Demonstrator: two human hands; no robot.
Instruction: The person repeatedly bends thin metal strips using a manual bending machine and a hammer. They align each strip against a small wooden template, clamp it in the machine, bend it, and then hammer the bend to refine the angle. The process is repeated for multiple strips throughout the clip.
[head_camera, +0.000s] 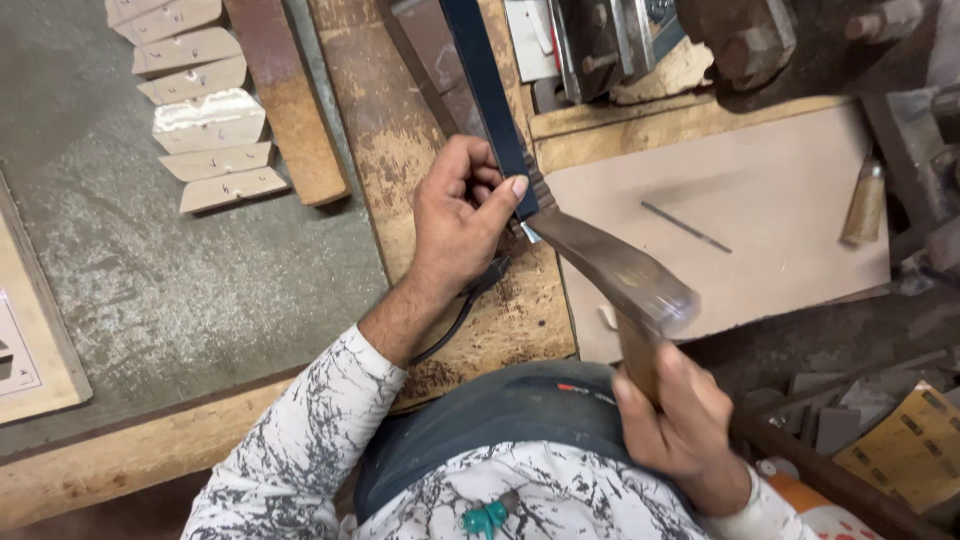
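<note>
Two bare hands work over a worn wooden bench (400, 130), each closed on its own thing. The left hand (462, 215) reaches forward from a white sleeve with a grey branch print (300, 440), wrist bent slightly, fingers curled and the thumb pressed flat against the side of a dark blue strip (490, 90), pinching it near its lower end. That strip is long and narrow; its long axis runs from the hand up and a little left toward the far edge of the picture, where it passes out of view beside some grey metal machine parts (600, 40). The right hand (680, 420) sits near the body at the lower right, wrapped tightly around the wooden handle of a hammer (625, 275). The hammer's metal head is blurred; its thin end points up and left and meets the lower end of the strip just beside the left thumb, while the blunt end lies toward the right hand. A pale flat board (760, 200) lies to the right of the strip, with a thin dark rod (686, 227) lying on it and a small wooden-handled tool (864, 205) at its right edge. Far left, a row of small pale wooden pieces (205, 120) lies on the grey floor (200, 280).
</note>
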